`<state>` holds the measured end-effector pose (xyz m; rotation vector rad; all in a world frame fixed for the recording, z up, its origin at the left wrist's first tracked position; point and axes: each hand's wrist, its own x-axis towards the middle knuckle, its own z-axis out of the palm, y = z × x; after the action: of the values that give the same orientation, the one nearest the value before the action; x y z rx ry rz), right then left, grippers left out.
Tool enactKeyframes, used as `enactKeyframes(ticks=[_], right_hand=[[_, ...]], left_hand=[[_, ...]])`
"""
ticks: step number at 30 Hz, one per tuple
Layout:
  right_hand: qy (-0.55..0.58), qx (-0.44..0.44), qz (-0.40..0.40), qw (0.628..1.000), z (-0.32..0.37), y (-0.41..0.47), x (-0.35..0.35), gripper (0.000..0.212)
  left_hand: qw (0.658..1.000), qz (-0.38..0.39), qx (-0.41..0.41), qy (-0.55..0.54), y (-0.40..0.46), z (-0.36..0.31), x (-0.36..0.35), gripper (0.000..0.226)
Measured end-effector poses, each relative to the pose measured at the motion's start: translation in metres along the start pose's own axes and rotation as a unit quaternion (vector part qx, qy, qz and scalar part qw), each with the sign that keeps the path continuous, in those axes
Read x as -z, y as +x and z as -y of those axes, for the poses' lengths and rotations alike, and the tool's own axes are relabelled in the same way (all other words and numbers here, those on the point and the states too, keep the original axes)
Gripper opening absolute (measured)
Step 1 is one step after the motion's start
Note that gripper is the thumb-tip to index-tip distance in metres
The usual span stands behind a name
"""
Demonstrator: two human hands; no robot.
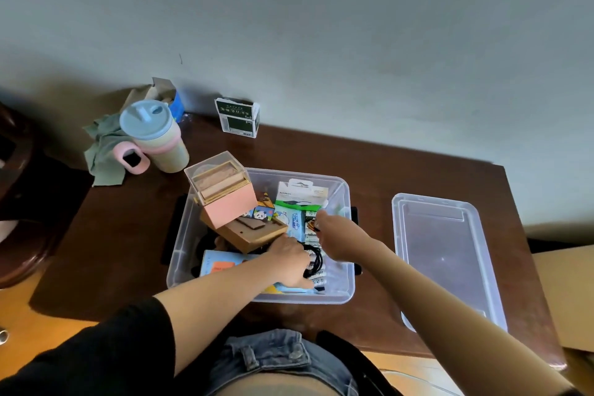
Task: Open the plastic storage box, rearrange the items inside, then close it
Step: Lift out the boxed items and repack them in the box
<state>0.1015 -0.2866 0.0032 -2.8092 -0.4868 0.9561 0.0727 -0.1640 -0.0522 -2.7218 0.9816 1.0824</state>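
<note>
Two hands (291,259) inside lidless box (348,286), rim-crowded.

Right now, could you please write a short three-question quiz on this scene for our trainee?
1. True or false: the lid is on the storage box.
2. Which hands are inside the box? A) left only B) right only C) both
3. Fill in: the cup with the pink handle stands at the table's far ____ side.

Key: 1 false, it lies on the table right of the box. 2 C, the left hand and right hand both reach in. 3 left.
</note>
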Motion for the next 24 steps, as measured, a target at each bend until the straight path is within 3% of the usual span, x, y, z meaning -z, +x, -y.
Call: enactKeyframes(ticks=[3,7,9,11,13,15,20,24], right_hand=[[-0.031,0.002,0.004,1.0,0.002,0.0,-0.001,0.031],[-0.104,0.008,0.043,0.994,0.008,0.001,-0.001,0.028],[-0.155,0.028,0.072,0.985,0.011,0.002,-0.002,0.032],[-0.205,0.058,0.118,0.97,0.01,0.002,-0.003,0.04],[-0.254,0.087,0.162,0.95,0.008,0.002,-0.007,0.044],[-0.301,0.108,0.177,0.931,0.008,0.002,-0.015,0.043],[-0.329,0.12,0.205,0.914,0.006,0.008,-0.039,0.033],[-0.313,0.127,0.232,0.912,0.006,0.013,-0.049,0.033]], left_hand=[[0.999,0.01,0.001,0.031,-0.006,0.001,0.002,0.068],[0.998,0.0,-0.011,0.062,-0.014,0.004,0.007,0.046],[0.996,0.017,-0.026,0.085,-0.021,0.008,0.009,0.05],[0.993,0.033,-0.032,0.107,-0.026,0.011,0.011,0.044],[0.99,0.016,-0.024,0.141,-0.029,0.012,0.01,0.023],[0.988,-0.002,-0.002,0.156,-0.032,0.008,0.007,0.023],[0.992,-0.037,0.08,0.09,-0.034,0.005,0.0,0.021],[0.993,-0.07,0.079,0.055,-0.036,0.008,0.0,0.025]])
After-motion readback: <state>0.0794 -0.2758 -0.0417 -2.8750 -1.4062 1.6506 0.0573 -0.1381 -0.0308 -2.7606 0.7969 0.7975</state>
